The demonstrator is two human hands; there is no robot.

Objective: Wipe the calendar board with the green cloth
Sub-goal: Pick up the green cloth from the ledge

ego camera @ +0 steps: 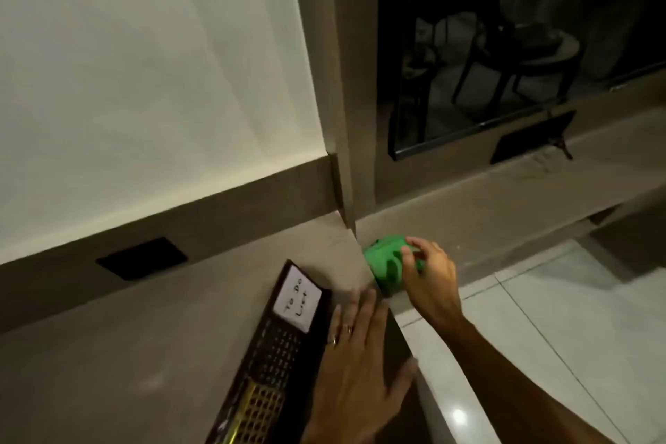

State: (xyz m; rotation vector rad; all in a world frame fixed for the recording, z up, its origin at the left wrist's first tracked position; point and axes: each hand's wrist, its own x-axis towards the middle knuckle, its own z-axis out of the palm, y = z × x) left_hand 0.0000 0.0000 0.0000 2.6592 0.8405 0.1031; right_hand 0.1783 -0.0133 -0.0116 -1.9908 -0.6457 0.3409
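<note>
I am pinning the calendar board flat with my open left hand while my right hand is grasping the green cloth for wiping.

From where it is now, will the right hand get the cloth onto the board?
Probably yes. The right hand already grips the green cloth on the counter just beyond the board. Only the left hand, flat on the board's right edge, partly blocks that side.

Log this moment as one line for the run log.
right hand grasping green cloth | left hand flat on calendar board | wiping not begun
</note>
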